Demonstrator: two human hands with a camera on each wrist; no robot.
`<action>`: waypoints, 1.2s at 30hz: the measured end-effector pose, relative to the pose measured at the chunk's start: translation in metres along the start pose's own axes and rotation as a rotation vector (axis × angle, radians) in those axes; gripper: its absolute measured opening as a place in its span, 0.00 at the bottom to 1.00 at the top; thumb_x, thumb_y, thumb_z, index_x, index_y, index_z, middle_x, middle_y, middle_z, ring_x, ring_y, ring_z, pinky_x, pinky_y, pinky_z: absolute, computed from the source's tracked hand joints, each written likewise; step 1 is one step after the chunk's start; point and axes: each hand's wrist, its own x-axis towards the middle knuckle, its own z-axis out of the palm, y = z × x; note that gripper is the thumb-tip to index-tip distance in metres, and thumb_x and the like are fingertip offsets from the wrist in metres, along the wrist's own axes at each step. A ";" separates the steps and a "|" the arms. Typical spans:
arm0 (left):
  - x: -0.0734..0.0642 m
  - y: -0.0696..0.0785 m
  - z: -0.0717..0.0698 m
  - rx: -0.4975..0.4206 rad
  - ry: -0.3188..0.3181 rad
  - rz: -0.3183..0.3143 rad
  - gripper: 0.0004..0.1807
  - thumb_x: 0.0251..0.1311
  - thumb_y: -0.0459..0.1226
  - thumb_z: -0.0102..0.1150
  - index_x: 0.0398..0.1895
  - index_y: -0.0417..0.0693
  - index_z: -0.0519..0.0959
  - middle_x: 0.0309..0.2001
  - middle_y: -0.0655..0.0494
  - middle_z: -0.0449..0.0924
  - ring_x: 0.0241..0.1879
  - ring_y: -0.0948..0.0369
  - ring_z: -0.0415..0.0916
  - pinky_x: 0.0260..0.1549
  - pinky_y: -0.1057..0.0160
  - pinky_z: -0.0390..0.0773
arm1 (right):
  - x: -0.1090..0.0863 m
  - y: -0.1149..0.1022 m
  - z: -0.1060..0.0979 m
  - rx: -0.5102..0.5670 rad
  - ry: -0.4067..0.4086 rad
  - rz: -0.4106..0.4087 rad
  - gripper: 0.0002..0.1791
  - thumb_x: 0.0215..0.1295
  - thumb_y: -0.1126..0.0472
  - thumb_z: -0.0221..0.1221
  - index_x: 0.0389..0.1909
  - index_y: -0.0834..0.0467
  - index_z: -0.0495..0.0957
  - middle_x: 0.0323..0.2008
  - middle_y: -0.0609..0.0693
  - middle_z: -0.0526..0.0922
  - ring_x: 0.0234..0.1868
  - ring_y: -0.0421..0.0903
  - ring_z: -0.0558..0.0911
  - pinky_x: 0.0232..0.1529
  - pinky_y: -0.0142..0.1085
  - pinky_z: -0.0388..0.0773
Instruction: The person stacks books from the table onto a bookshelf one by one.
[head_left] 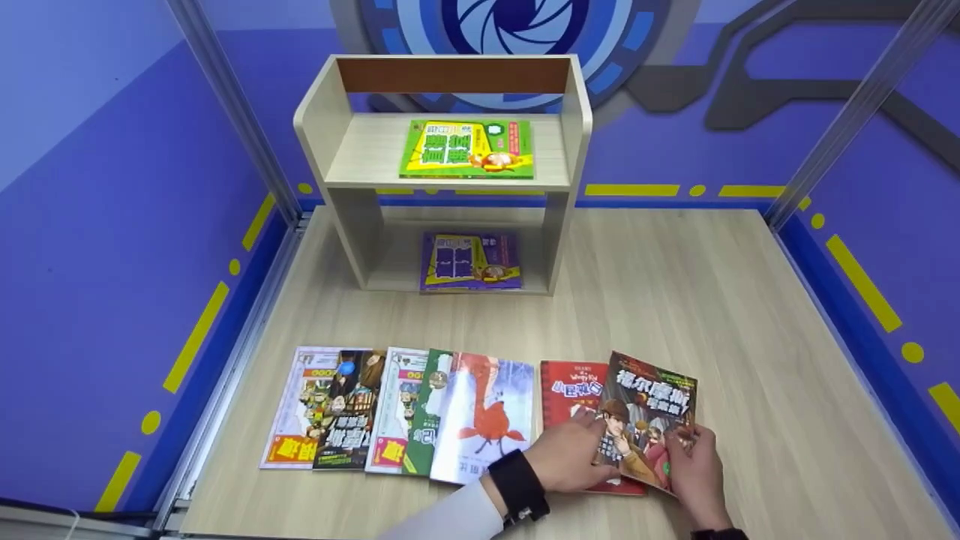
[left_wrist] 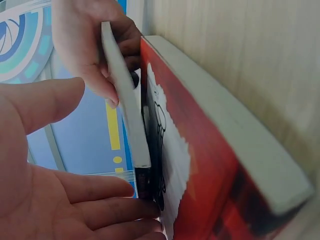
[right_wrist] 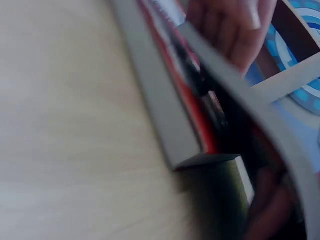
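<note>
My right hand (head_left: 699,471) pinches the right edge of a dark-covered book (head_left: 637,386) with cartoon figures. That book is tilted and partly overlaps a thick red book (head_left: 574,382) lying on the table. In the left wrist view the dark book (left_wrist: 125,100) is lifted at a slant over the red book (left_wrist: 200,155). My left hand (head_left: 571,454) reaches across the red cover with its fingers extended, fingertips at the dark book's left edge. Thumb and fingers of the left hand (left_wrist: 50,185) stand apart there. In the right wrist view, right-hand fingers (right_wrist: 270,210) are under the dark book.
To the left lie overlapping books: a white one with a red bird (head_left: 491,412), a green one (head_left: 424,442), a dark one (head_left: 349,420) and pale map-patterned ones (head_left: 292,405). Behind them, a two-tier shelf (head_left: 341,150) bears a green book (head_left: 465,150) above and a purple book (head_left: 469,262) below.
</note>
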 end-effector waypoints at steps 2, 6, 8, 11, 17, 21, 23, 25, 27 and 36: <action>-0.001 -0.001 0.000 -0.007 0.011 0.016 0.41 0.69 0.63 0.62 0.72 0.43 0.74 0.72 0.50 0.78 0.76 0.54 0.71 0.75 0.63 0.70 | -0.002 0.002 0.001 -0.025 0.061 -0.075 0.28 0.84 0.58 0.46 0.74 0.72 0.55 0.59 0.72 0.74 0.41 0.47 0.78 0.34 0.35 0.74; -0.003 -0.004 0.000 -0.062 0.020 0.010 0.42 0.70 0.61 0.62 0.76 0.42 0.70 0.73 0.50 0.77 0.75 0.55 0.72 0.75 0.63 0.71 | -0.006 0.003 0.001 0.013 0.093 -0.145 0.24 0.85 0.59 0.45 0.73 0.66 0.57 0.55 0.69 0.79 0.31 0.37 0.78 0.25 0.32 0.74; -0.003 -0.006 -0.001 -0.099 0.029 -0.012 0.43 0.71 0.60 0.62 0.79 0.43 0.67 0.75 0.49 0.75 0.76 0.56 0.71 0.75 0.62 0.71 | -0.006 0.001 0.001 0.027 0.072 -0.145 0.24 0.86 0.59 0.45 0.75 0.64 0.57 0.55 0.68 0.79 0.31 0.38 0.77 0.25 0.32 0.73; -0.004 -0.012 -0.005 -0.156 0.053 -0.068 0.46 0.73 0.59 0.60 0.83 0.42 0.60 0.78 0.45 0.69 0.78 0.54 0.67 0.77 0.59 0.69 | -0.008 -0.005 0.002 0.036 -0.001 -0.127 0.25 0.86 0.59 0.45 0.77 0.62 0.56 0.61 0.66 0.77 0.37 0.40 0.79 0.29 0.30 0.75; -0.004 -0.035 -0.022 -0.314 0.162 -0.188 0.49 0.74 0.59 0.58 0.86 0.41 0.53 0.83 0.37 0.57 0.82 0.45 0.58 0.81 0.49 0.62 | -0.011 -0.022 -0.002 0.103 -0.203 -0.160 0.24 0.85 0.61 0.49 0.77 0.57 0.60 0.65 0.67 0.79 0.47 0.44 0.87 0.40 0.32 0.85; -0.003 -0.055 -0.033 -0.414 0.231 -0.215 0.44 0.75 0.56 0.59 0.83 0.42 0.59 0.76 0.39 0.70 0.73 0.47 0.73 0.74 0.49 0.74 | -0.011 -0.033 -0.013 0.161 -0.351 -0.234 0.23 0.84 0.58 0.53 0.73 0.56 0.65 0.52 0.65 0.86 0.41 0.50 0.90 0.37 0.41 0.89; -0.003 -0.065 -0.039 -0.467 0.218 -0.217 0.39 0.75 0.56 0.59 0.78 0.42 0.65 0.64 0.44 0.81 0.60 0.51 0.83 0.61 0.53 0.84 | -0.009 -0.037 -0.019 0.171 -0.455 -0.281 0.24 0.84 0.56 0.54 0.74 0.58 0.63 0.48 0.64 0.87 0.40 0.52 0.91 0.37 0.44 0.90; -0.004 -0.073 -0.045 -0.508 0.181 -0.211 0.33 0.75 0.57 0.59 0.72 0.44 0.72 0.49 0.52 0.86 0.44 0.59 0.85 0.45 0.60 0.85 | -0.007 -0.041 -0.023 0.171 -0.549 -0.342 0.26 0.83 0.56 0.55 0.73 0.61 0.62 0.47 0.65 0.87 0.42 0.51 0.91 0.39 0.44 0.91; -0.004 -0.079 -0.051 -0.542 0.138 -0.183 0.27 0.76 0.57 0.58 0.62 0.47 0.78 0.34 0.61 0.82 0.30 0.65 0.78 0.32 0.66 0.79 | -0.005 -0.043 -0.025 0.175 -0.631 -0.401 0.27 0.83 0.57 0.55 0.73 0.64 0.62 0.47 0.64 0.86 0.42 0.49 0.91 0.40 0.42 0.91; 0.003 -0.088 -0.056 -0.580 0.104 -0.022 0.17 0.82 0.50 0.51 0.53 0.50 0.82 0.36 0.62 0.82 0.34 0.71 0.74 0.40 0.71 0.77 | 0.009 -0.053 -0.016 0.208 -0.641 -0.434 0.28 0.81 0.58 0.58 0.72 0.68 0.63 0.38 0.52 0.87 0.34 0.40 0.86 0.34 0.34 0.86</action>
